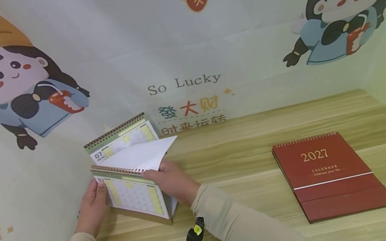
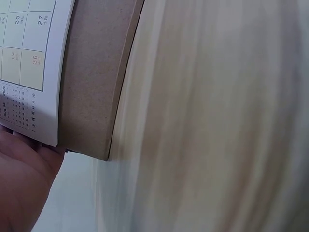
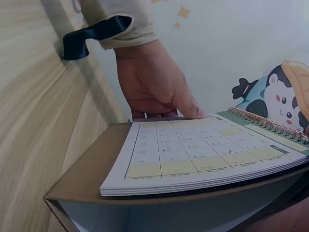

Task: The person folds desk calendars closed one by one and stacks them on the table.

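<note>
A spiral-bound desk calendar (image 1: 133, 192), opened to a month page marked 07, stands tilted on the table. My left hand (image 1: 93, 204) grips its left edge, thumb on the front page and fingers behind. At the top right corner, near the spiral, my right hand (image 1: 172, 181) holds the calendar, its fingers partly hidden behind. A white sheet (image 1: 145, 152) sticks up behind the spiral, beside the right fingers. Brown backing board (image 3: 87, 169) shows below the pages in the right wrist view. Just behind stands a second calendar (image 1: 121, 138), also marked 07.
A red calendar (image 1: 328, 175) reading 2027 lies on the right of the wood-grain table (image 1: 236, 164). A printed backdrop (image 1: 126, 64) with cartoon figures rises behind the table and along both sides.
</note>
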### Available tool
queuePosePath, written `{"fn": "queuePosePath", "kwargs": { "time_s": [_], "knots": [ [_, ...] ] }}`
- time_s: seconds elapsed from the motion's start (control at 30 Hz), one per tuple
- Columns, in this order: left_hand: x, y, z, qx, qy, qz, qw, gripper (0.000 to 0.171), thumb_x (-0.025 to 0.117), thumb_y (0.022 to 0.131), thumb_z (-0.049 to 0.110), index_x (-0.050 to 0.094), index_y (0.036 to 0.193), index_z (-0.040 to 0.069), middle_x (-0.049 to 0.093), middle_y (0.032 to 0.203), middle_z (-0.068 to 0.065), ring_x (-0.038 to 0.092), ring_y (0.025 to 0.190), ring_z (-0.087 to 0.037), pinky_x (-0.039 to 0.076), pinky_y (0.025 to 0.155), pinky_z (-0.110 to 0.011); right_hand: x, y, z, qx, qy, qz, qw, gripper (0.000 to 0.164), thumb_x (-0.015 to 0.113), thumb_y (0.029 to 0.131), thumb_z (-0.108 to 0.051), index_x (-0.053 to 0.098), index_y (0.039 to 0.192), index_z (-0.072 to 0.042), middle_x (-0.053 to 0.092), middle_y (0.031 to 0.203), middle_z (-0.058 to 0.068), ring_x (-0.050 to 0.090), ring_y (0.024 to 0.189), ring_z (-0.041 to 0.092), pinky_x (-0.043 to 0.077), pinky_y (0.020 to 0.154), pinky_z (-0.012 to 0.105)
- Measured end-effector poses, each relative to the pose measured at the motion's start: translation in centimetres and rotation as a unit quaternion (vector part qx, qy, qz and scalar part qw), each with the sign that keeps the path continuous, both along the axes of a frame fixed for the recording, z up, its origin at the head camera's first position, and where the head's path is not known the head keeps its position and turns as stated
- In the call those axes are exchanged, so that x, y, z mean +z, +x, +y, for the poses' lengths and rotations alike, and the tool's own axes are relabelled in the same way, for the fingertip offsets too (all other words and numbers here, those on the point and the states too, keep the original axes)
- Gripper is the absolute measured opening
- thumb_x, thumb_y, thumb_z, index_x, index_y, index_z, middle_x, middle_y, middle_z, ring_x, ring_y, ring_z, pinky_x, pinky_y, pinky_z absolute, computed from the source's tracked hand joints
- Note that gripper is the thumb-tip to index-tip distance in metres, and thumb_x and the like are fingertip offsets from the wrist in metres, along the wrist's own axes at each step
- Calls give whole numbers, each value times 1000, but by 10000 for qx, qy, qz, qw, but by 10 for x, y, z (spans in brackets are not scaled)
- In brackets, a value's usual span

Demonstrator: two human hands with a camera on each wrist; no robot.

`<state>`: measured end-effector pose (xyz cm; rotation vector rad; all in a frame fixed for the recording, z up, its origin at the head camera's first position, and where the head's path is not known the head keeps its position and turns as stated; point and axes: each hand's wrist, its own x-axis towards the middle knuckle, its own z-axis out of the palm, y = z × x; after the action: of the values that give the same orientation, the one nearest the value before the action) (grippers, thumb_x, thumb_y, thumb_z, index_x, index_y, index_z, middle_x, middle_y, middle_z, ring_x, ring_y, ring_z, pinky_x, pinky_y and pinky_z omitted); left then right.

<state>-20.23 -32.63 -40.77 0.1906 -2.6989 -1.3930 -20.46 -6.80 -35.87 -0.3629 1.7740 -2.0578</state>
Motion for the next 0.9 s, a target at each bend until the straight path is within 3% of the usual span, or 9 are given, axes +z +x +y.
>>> {"fn": "queuePosePath", "kwargs": {
  "time_s": [0.23, 0.37, 0.53, 0.7, 0.8, 0.9],
  "knots": [
    [-1, 2, 0, -61, 36, 109, 9999, 67, 22, 105, 53, 25, 157, 10, 32, 155, -22, 20, 145, -44, 21, 110, -66, 0, 3, 1, -257, 341, 889, 9951, 28, 58, 99, -25, 74, 112, -7, 75, 97, 0, 70, 82, 11, 55, 73, 27],
    [0, 3, -1, -124, 9, 167, 9998, 67, 23, 106, 51, 25, 156, 7, 30, 156, -24, 19, 145, -44, 20, 111, -65, -2, 3, 1, -347, 440, 1347, 9893, 29, 57, 98, -21, 74, 117, -7, 74, 104, -2, 68, 81, 6, 53, 74, 24],
    [0, 2, -2, -88, -50, 113, 9999, 72, 23, 104, 56, 23, 156, 6, 31, 155, -25, 20, 145, -45, 20, 110, -66, -4, 2, 0, -192, 344, 1451, 9886, 31, 55, 100, -20, 70, 126, -13, 71, 115, -3, 68, 89, 6, 54, 78, 24],
    [0, 1, -2, -89, -68, 14, 9999, 74, 23, 104, 57, 21, 157, 6, 30, 155, -25, 19, 145, -45, 20, 110, -66, -6, 1, 1, -173, 408, 1519, 9874, 30, 54, 101, -22, 70, 127, -18, 70, 117, -2, 68, 90, 6, 55, 78, 24],
    [1, 1, -3, -158, -112, -33, 9998, 73, 22, 104, 56, 22, 157, 5, 34, 153, -25, 26, 143, -44, 28, 108, -63, -6, 2, 2, -199, 445, 1633, 9854, 30, 53, 102, -22, 70, 126, -18, 70, 118, -1, 68, 92, 5, 54, 80, 24],
    [5, 1, -6, -130, -70, 23, 9999, 67, 26, 106, 51, 28, 153, 3, 44, 144, -24, 45, 130, -33, 45, 100, -46, -6, 2, 2, -210, 460, 1718, 9838, 30, 53, 102, -23, 70, 126, -18, 69, 120, -1, 67, 94, 5, 53, 82, 24]
  ]
}}
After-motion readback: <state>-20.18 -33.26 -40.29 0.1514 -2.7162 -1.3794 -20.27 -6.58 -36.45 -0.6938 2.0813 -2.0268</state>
